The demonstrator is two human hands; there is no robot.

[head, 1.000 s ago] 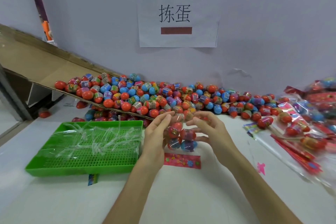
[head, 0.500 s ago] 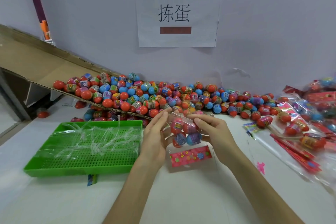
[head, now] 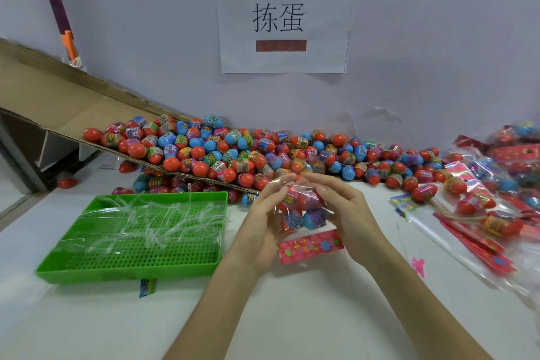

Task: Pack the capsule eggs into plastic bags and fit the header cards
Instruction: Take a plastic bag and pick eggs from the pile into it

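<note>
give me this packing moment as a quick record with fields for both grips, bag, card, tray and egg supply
left grip: holds the plastic bag at its left side
right grip: holds the bag's right side
bagged eggs: several, bunched between the hands
header card: pink, flowered, at the bag's near end
green tray: left of the hands, holding clear strips
loose capsule eggs: heaped along the wall, partly on a cardboard ramp
finished packs: piled right

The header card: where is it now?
Head view, centre: the header card is below the bag of eggs, between left hand and right hand, right of the tray.
</note>
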